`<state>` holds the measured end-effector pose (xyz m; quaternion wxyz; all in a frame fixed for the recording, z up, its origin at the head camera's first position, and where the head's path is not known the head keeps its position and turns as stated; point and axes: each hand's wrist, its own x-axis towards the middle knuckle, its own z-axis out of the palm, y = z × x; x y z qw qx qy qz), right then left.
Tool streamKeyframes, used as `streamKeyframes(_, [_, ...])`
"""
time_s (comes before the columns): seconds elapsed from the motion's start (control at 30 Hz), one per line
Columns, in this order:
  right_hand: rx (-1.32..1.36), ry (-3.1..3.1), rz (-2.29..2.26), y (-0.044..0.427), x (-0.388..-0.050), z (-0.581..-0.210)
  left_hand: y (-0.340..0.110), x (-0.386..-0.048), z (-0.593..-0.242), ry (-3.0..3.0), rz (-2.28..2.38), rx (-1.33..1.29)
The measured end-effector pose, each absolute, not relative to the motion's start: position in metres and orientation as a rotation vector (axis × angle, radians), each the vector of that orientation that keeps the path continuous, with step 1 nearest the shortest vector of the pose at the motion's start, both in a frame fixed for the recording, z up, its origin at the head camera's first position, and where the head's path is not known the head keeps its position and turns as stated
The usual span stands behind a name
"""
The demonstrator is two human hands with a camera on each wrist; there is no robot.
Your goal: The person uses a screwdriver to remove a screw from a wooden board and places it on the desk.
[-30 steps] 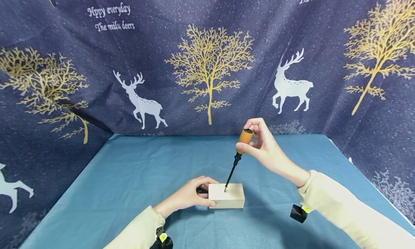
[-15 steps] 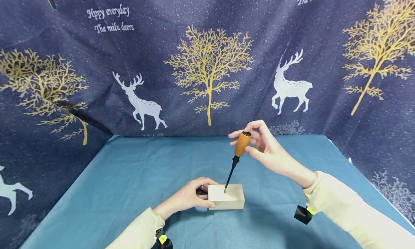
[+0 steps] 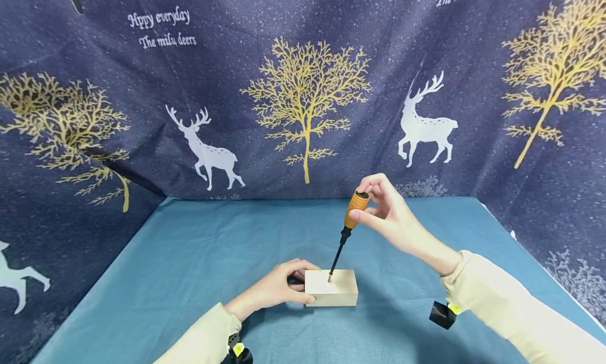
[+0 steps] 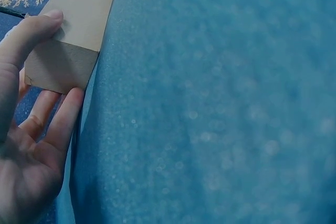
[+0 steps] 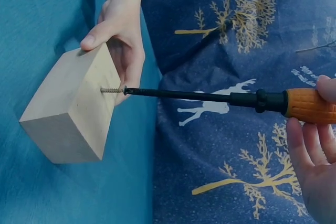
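Note:
A pale wooden block (image 3: 338,289) lies on the blue cloth, its left end gripped by my left hand (image 3: 271,286). In the left wrist view the thumb (image 4: 32,31) presses one face of the block (image 4: 84,11) and fingers touch its far edge. A screw (image 5: 111,90) stands partly sunk in the block's top, with several threads showing. On its head sits the tip of a screwdriver (image 3: 356,209) with an orange handle and black shaft, leaning to the right. My right hand (image 3: 397,222) holds the handle, thumb on its side and a finger on its butt end.
Blue cloth (image 3: 213,248) covers the table around the block. Behind it hangs a dark blue curtain (image 3: 331,17) printed with trees and deer. A black wrist camera (image 3: 442,315) hangs below the right sleeve, another (image 3: 241,354) below the left.
The right fingers spread off the handle half a second ago, and the thumb and fingers have closed on it again. The handle has shifted slightly. The left hand and block stay in place.

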<state>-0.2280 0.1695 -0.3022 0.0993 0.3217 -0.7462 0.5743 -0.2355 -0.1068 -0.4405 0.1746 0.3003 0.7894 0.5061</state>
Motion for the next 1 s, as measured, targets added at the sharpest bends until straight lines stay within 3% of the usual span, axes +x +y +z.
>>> streamKeyframes(0.3, [1.181, -2.080, 1.898, 0.1711, -0.2284, -0.3038, -0.1072, -0.2367, -0.4425, 2.248, 1.427, 0.866])
streamKeyframes(0.63, [0.855, -2.241, 1.622, 0.1683, -0.2285, -0.3026, -0.1072, -0.2371, -0.4428, 2.251, 1.425, 0.869])
streamKeyframes(1.0, [0.994, -2.204, 1.701, 0.1710, -0.2273, -0.2994, -0.1075, -0.2375, -0.4446, 2.255, 1.431, 0.866])
